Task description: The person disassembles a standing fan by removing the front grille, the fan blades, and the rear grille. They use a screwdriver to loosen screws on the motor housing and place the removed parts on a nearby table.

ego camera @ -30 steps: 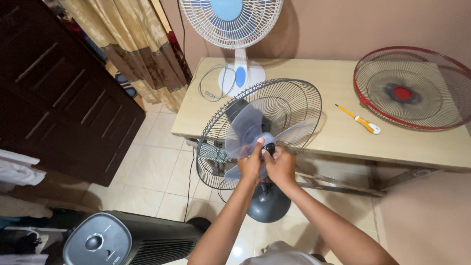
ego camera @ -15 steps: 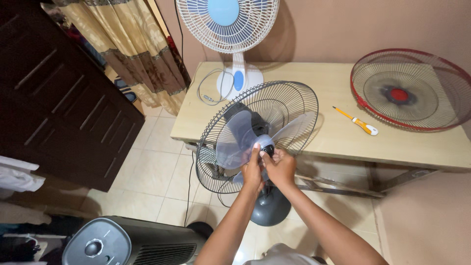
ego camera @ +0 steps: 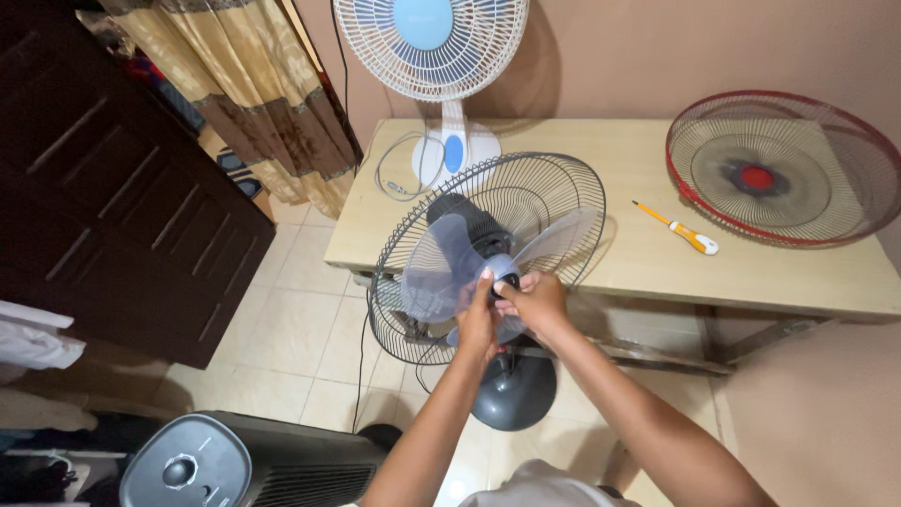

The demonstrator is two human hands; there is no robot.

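A grey stand fan stands on the tiled floor with its rear wire grille point(ego camera: 563, 188) on and its front grille off. Its translucent pale-blue blade point(ego camera: 441, 258) is exposed. My left hand point(ego camera: 477, 319) grips the blade at the hub. My right hand point(ego camera: 533, 300) pinches the small dark cap point(ego camera: 510, 279) at the centre of the blade. The round grey base point(ego camera: 514, 392) sits below my hands.
A red-rimmed wire grille point(ego camera: 779, 164) and a yellow-handled screwdriver point(ego camera: 678, 228) lie on the wooden table point(ego camera: 638, 268). A white and blue desk fan point(ego camera: 432, 47) stands at its back left. A dark wardrobe point(ego camera: 113, 188) is left; a grey tower appliance point(ego camera: 235, 460) is near my feet.
The blade has turned a little between my hands and the fan head has shifted slightly left. Both hands stay at the hub.
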